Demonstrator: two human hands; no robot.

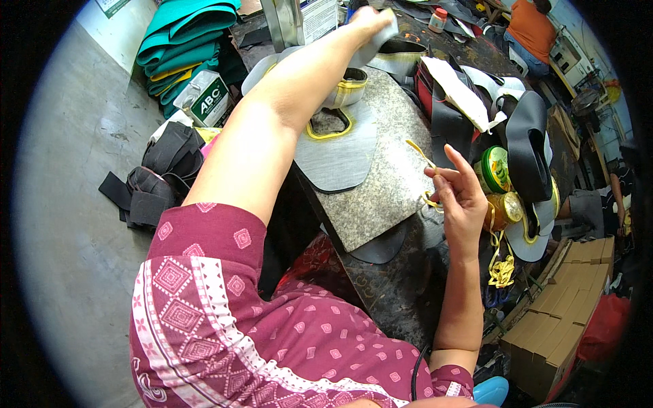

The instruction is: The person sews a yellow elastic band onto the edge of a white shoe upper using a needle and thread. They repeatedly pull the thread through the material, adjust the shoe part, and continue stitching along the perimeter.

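Note:
My left arm reaches across to the far side of the table, and my left hand (371, 22) is closed on a light grey piece (385, 39) whose kind I cannot make out. Nearer me, my right hand (462, 204) pinches a thin yellow strip (416, 149) between thumb and fingers, the other fingers partly raised. Between the hands lies a speckled stone slab (388, 204). On it rests a flat grey fabric piece (337, 160) with a yellow-edged cutout, and a curved yellow-edged band (352, 85) stands behind it, partly hidden by my arm.
A green-lidded jar (496, 168) and an amber jar (505, 209) stand right of my right hand, near black curved pieces (530, 146) and a yellow strip bundle (502, 272). Left are a metal can (204, 98) and folded green sheets (183, 41). Cardboard boxes (564, 292) lie lower right.

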